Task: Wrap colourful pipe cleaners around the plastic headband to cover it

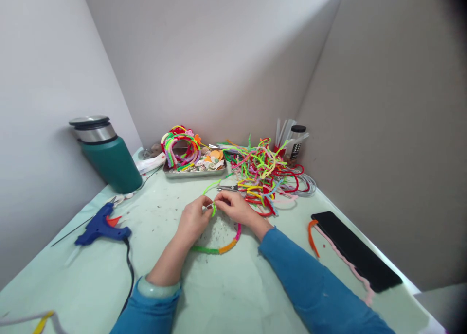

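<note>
Close together in the middle of the table, my left hand (pixel 195 218) and my right hand (pixel 235 207) both have fingers pinched. A bright green pipe cleaner (pixel 214 209) passes between their fingertips, and its loose end curves up behind them. My left hand also grips a thin hoop (pixel 228 247), partly wrapped in green, orange and pink fuzzy sections, which curves below both hands. Part of the hoop is hidden by my left hand and wrist. Just beyond my right fingers lie scissors (pixel 228 188).
A blue glue gun (pixel 104 228) with a black cord and a teal bottle (pixel 109 161) are at left. Behind are a metal tray (pixel 195 174) with finished hoops and a pile of pipe cleaners (pixel 260 166). A black phone-like slab (pixel 357 251) lies at right beside a pink strand (pixel 345 260).
</note>
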Demonstrator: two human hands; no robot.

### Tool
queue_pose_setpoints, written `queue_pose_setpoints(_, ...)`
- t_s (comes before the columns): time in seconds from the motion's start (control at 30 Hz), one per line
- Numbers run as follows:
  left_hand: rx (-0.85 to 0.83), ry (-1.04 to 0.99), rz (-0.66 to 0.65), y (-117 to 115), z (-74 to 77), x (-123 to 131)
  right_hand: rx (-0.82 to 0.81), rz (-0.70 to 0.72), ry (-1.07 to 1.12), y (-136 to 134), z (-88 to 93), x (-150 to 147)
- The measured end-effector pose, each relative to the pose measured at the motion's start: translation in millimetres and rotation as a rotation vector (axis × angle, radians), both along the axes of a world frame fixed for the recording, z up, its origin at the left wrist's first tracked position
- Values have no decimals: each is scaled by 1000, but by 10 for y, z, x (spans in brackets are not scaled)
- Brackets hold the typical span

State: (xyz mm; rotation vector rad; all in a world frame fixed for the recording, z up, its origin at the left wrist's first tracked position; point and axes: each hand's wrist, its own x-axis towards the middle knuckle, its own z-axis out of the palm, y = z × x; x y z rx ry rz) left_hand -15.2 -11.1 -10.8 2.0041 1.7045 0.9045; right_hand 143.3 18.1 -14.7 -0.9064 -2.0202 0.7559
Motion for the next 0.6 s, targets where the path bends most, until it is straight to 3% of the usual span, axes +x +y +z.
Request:
queue_pose_setpoints(0.2,44,-12,6,-6,14,10,-4,2,5,10,-2,-1)
queue_pose_setpoints(0.6,-27,-145,6,1,59,-3,-13,41,-35,-9,-14,8)
